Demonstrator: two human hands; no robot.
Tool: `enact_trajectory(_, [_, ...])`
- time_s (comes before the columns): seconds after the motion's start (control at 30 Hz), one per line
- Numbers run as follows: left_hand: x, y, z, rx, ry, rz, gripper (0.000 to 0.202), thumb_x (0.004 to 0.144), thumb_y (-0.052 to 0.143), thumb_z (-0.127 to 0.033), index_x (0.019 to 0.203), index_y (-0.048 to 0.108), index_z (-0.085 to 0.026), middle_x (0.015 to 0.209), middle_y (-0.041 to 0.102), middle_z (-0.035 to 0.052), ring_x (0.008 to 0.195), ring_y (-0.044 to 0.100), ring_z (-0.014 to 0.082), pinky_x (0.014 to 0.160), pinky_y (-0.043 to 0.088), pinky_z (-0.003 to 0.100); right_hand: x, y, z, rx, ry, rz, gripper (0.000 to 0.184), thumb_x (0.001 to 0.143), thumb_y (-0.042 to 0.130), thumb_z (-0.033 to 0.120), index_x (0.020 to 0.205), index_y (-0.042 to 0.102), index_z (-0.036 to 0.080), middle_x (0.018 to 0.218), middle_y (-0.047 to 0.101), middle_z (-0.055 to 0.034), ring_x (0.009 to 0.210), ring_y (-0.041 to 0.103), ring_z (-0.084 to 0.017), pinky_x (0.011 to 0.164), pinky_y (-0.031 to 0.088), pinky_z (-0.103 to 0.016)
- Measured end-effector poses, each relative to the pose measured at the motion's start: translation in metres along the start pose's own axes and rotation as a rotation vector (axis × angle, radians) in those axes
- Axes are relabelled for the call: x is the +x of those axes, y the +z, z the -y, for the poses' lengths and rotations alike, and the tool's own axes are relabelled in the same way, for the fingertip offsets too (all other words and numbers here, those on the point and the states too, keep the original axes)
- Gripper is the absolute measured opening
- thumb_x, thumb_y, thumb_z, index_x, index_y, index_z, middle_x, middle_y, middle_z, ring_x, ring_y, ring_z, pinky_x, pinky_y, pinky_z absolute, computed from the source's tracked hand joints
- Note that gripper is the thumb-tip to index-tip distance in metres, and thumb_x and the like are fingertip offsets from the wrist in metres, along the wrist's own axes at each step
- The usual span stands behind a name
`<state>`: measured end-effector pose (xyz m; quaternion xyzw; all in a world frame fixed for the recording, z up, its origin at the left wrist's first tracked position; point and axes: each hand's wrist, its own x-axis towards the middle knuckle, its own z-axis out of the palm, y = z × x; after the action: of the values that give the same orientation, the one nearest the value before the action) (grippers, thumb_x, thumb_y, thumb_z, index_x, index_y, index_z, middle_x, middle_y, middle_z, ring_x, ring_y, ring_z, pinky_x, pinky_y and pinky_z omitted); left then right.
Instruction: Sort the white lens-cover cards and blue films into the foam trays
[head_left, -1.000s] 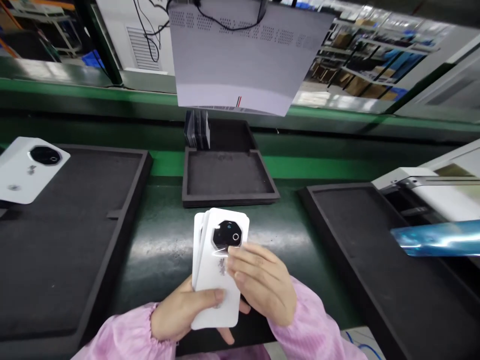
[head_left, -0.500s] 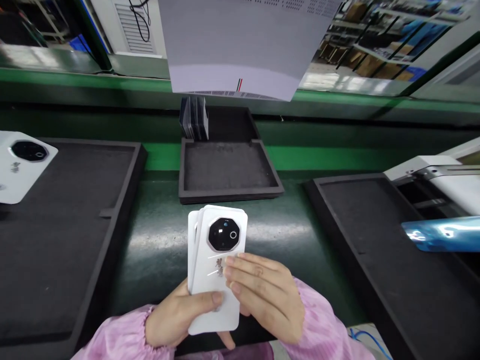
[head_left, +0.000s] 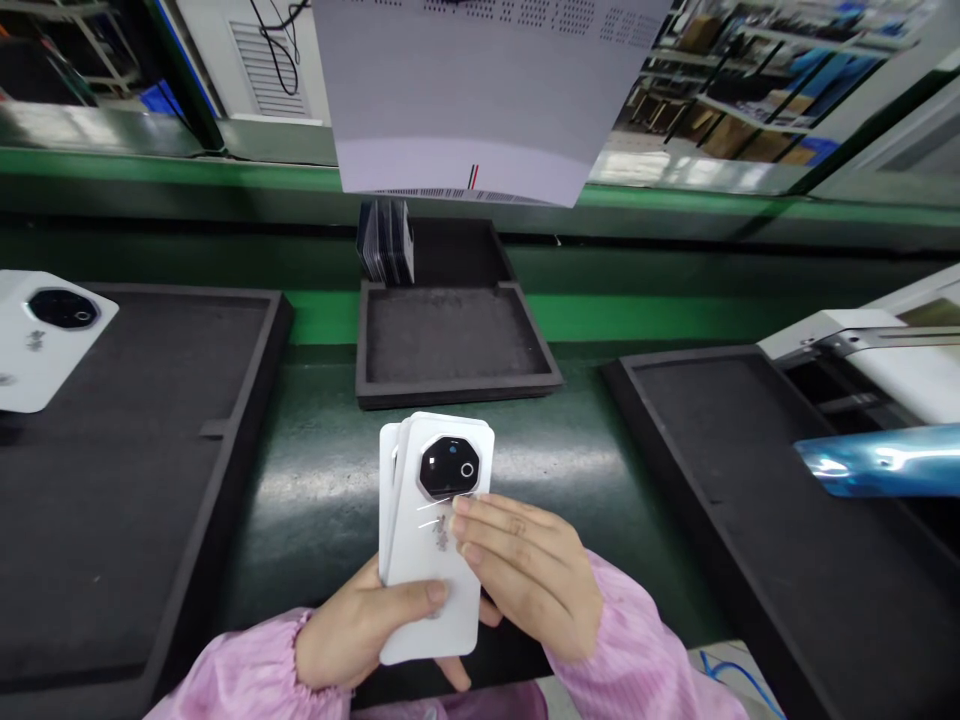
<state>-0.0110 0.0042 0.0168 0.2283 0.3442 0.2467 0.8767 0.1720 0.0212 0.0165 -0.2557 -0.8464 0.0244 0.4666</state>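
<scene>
My left hand [head_left: 356,625] holds a small fanned stack of white phone back panels [head_left: 420,625], its thumb across the top one and fingers beneath. The top panel carries a glossy black camera area [head_left: 450,467] with a ring at its right, and small dark lettering below. My right hand [head_left: 529,565] rests with fingers stretched flat and close together over the right part of that panel, just below the camera area. Its thumb is hidden. Behind the front panel, another shows along the left edge.
A black foam tray [head_left: 457,388] lies ahead, with a row of thin upright panels [head_left: 386,243] behind its left side. Another dark tray [head_left: 172,480] at left has a white phone panel [head_left: 45,365] above it. At right, blue film [head_left: 885,460] overhangs a third tray [head_left: 780,500].
My right hand's fingers have shifted slightly up the top panel toward the camera area. My left hand keeps its grip, and the view has tilted a little.
</scene>
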Motion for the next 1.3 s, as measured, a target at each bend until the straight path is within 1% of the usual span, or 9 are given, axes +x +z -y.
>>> enact_trajectory(0.33, [0.002,-0.002,0.007,0.076,-0.023,0.018,0.031,0.079,0.061,-0.024,0.107,0.059,-0.01,0.099,0.068,0.0186,0.073,0.069,0.026,0.057,0.056,0.034,-0.005,0.011,-0.006,-0.183,0.16,-0.02,0.038,0.083,0.054,0.012,0.12,0.05,0.015,0.107,0.068,-0.0122,0.122,0.048,-0.027,0.101,0.04,-0.052])
enact_trajectory(0.5, [0.004,-0.007,0.012,0.161,0.002,-0.012,0.04,0.078,0.063,-0.027,0.114,0.053,-0.015,0.108,0.063,0.0168,0.098,0.062,0.0307,0.063,0.056,0.038,-0.004,0.017,-0.014,-0.157,0.529,0.094,0.07,0.08,0.055,0.049,0.137,0.03,0.016,0.147,0.023,-0.0207,0.137,0.006,-0.039,0.101,0.02,-0.068])
enact_trajectory(0.67, [0.005,-0.008,0.013,0.271,-0.05,0.015,0.043,0.077,0.063,-0.031,0.116,0.052,-0.017,0.119,0.057,0.0176,0.106,0.057,0.0311,0.061,0.055,0.033,-0.006,0.011,-0.023,0.508,0.959,0.01,0.042,0.078,0.062,0.036,0.114,0.048,0.02,0.105,0.063,-0.009,0.094,0.063,-0.023,0.077,0.053,-0.036])
enact_trajectory(0.77, [0.006,-0.008,0.014,0.278,-0.046,0.032,0.043,0.077,0.063,-0.031,0.116,0.054,-0.016,0.117,0.058,0.0175,0.103,0.058,0.0304,0.058,0.055,0.03,-0.006,0.002,-0.033,0.758,1.127,-0.232,0.024,0.074,0.066,0.031,0.089,0.052,0.02,0.072,0.061,0.0023,0.062,0.059,-0.012,0.058,0.049,-0.023])
enact_trajectory(0.93, [-0.001,-0.005,0.001,0.122,0.049,0.005,0.035,0.077,0.061,-0.023,0.11,0.06,-0.011,0.113,0.062,0.02,0.096,0.061,0.0346,0.054,0.056,0.034,-0.012,-0.024,-0.063,0.547,1.085,-1.05,0.021,0.069,0.066,0.031,0.078,0.053,0.018,0.071,0.058,0.0037,0.062,0.055,-0.009,0.06,0.045,-0.022])
enact_trajectory(1.0, [-0.007,-0.005,-0.01,0.045,0.163,-0.077,0.03,0.079,0.057,-0.019,0.106,0.064,-0.009,0.112,0.063,0.0201,0.094,0.062,0.0352,0.059,0.056,0.038,-0.016,-0.029,-0.071,0.445,1.048,-1.14,0.02,0.068,0.065,0.032,0.075,0.052,0.018,0.069,0.057,0.0044,0.061,0.054,-0.009,0.06,0.043,-0.022])
enact_trajectory(1.07, [-0.012,-0.006,-0.02,-0.008,0.296,-0.192,0.027,0.081,0.054,-0.016,0.104,0.066,-0.011,0.112,0.065,0.0176,0.091,0.064,0.0337,0.063,0.056,0.038,-0.018,-0.022,-0.07,0.37,1.099,-0.887,0.019,0.069,0.066,0.031,0.075,0.054,0.018,0.066,0.055,0.0049,0.059,0.051,-0.009,0.058,0.041,-0.022])
enact_trajectory(1.2, [-0.015,-0.011,-0.026,-0.068,0.37,-0.245,0.028,0.082,0.051,-0.019,0.105,0.066,-0.012,0.109,0.067,0.0155,0.08,0.067,0.0306,0.063,0.054,0.037,-0.015,0.016,-0.049,0.253,1.073,0.002,0.013,0.077,0.059,0.03,0.078,0.056,0.018,0.067,0.055,0.0017,0.061,0.051,-0.013,0.059,0.041,-0.026])
enact_trajectory(1.3, [-0.012,-0.014,-0.019,-0.12,0.306,-0.071,0.039,0.084,0.045,-0.03,0.11,0.063,-0.009,0.112,0.064,0.0193,0.079,0.066,0.0344,0.061,0.053,0.043,-0.016,0.041,-0.038,-0.04,0.876,0.231,0.012,0.079,0.058,0.029,0.079,0.06,0.017,0.078,0.057,-0.0052,0.077,0.052,-0.02,0.072,0.044,-0.035])
